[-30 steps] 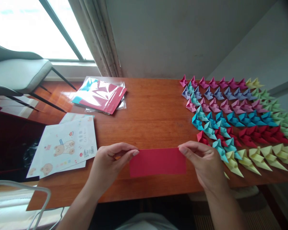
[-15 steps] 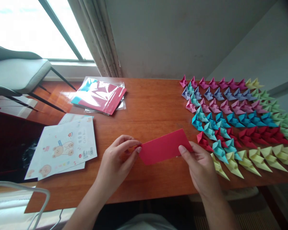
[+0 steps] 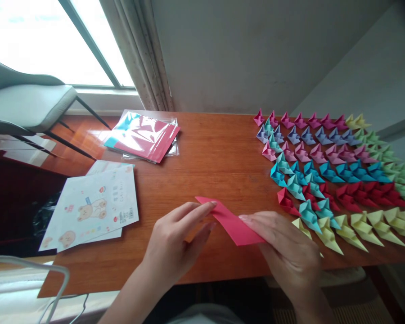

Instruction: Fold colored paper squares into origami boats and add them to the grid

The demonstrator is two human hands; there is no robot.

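While both hands meet low in the middle of the frame, the folded red paper strip [image 3: 234, 223] lies slanted on the brown wooden table [image 3: 205, 157]. Left hand [image 3: 175, 243] touches its upper end, fingers stretched out, gripping nothing; right hand [image 3: 286, 247] presses flat on its lower end, fingers extended. Rows of coloured folded paper shapes [image 3: 334, 175] fill the right, and a clear packet of coloured sheets [image 3: 143, 135] sits upper left.

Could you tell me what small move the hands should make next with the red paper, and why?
Probably press the red paper flat on the table and square it to the near edge. It lies skewed between the left hand and right hand, one corner pointing away, fingertips on each end, so folding now would likely go crooked.
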